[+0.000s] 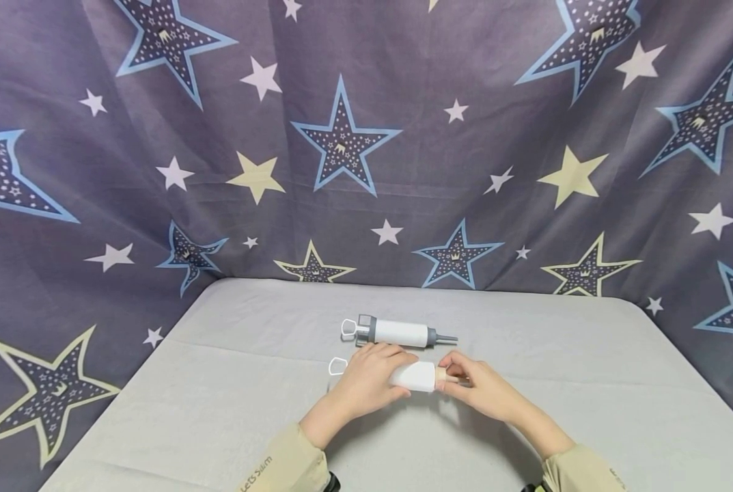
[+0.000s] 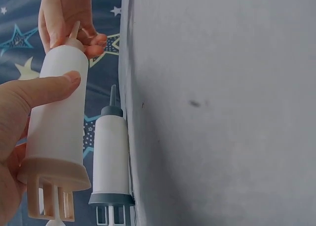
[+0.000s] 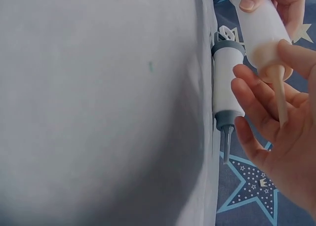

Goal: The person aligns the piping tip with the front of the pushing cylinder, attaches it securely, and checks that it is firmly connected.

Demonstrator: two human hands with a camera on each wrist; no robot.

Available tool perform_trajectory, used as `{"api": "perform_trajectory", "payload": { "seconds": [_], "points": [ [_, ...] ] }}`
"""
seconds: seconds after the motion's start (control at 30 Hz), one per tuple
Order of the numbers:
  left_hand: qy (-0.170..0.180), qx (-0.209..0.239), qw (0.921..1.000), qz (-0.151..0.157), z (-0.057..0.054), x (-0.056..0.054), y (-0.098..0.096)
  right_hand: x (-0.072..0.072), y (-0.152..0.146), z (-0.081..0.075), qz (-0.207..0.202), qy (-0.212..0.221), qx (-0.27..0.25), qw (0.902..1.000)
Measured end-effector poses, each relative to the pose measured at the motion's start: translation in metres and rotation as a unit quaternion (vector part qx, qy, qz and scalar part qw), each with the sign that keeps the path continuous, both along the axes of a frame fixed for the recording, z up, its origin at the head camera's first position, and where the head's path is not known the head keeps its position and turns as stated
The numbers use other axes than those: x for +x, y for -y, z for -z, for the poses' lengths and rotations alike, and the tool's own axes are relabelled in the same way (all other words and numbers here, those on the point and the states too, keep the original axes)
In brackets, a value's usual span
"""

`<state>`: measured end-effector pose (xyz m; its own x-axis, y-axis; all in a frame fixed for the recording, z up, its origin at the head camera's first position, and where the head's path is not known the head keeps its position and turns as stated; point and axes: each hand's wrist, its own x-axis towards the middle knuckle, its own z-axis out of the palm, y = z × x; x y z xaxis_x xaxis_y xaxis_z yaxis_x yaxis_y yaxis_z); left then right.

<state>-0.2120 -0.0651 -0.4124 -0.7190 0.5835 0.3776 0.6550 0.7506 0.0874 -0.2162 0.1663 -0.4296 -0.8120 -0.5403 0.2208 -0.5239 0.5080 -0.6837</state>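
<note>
My left hand (image 1: pixel 369 379) grips the white barrel of a large plunger syringe (image 1: pixel 418 377), its thumb lying along the barrel in the left wrist view. At the barrel's other end, my right hand (image 1: pixel 479 389) pinches the beige nozzle cap (image 3: pixel 264 63) between thumb and fingers. The thin beige spout (image 3: pixel 280 95) points over the right palm. A beige slotted collar (image 2: pixel 54 174) closes the left end, and a white ring handle sticks out beyond the left hand in the head view. The syringe lies roughly level, held over the table.
A second syringe (image 1: pixel 402 333), white with grey collar, nozzle cap and spout, lies just behind the hands, pointing right. The pale grey cloth-covered table (image 1: pixel 218 383) reaches back to a dark curtain (image 1: pixel 391 150) printed with stars.
</note>
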Motion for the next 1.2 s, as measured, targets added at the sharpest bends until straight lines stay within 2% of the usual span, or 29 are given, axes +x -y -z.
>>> {"api": "perform_trajectory", "payload": {
  "seconds": [0.2, 0.5, 0.87, 1.07, 1.2],
  "points": [
    [0.000, 0.001, 1.0000, 0.004, 0.0003, -0.0001, 0.0003, -0.0010, -0.0007, -0.0003, -0.009, -0.007, 0.001, 0.9999],
    [-0.008, -0.002, 0.9998, 0.016, -0.0027, 0.0029, -0.0007, 0.0006, -0.0014, -0.0022, 0.010, -0.012, 0.028, 0.9995],
    [-0.022, 0.002, 0.9994, 0.027, -0.0012, 0.0030, 0.0001, 0.0025, -0.0021, -0.0031, 0.022, -0.010, 0.042, 0.9988],
    [-0.020, 0.006, 0.9995, 0.022, 0.0010, 0.0022, 0.0024, 0.0038, -0.0015, -0.0010, 0.024, 0.001, -0.010, 0.9997],
    [-0.017, 0.010, 0.9996, 0.018, 0.0015, 0.0020, 0.0033, 0.0044, -0.0011, -0.0006, 0.025, -0.016, -0.032, 0.9991]
  ]
}}
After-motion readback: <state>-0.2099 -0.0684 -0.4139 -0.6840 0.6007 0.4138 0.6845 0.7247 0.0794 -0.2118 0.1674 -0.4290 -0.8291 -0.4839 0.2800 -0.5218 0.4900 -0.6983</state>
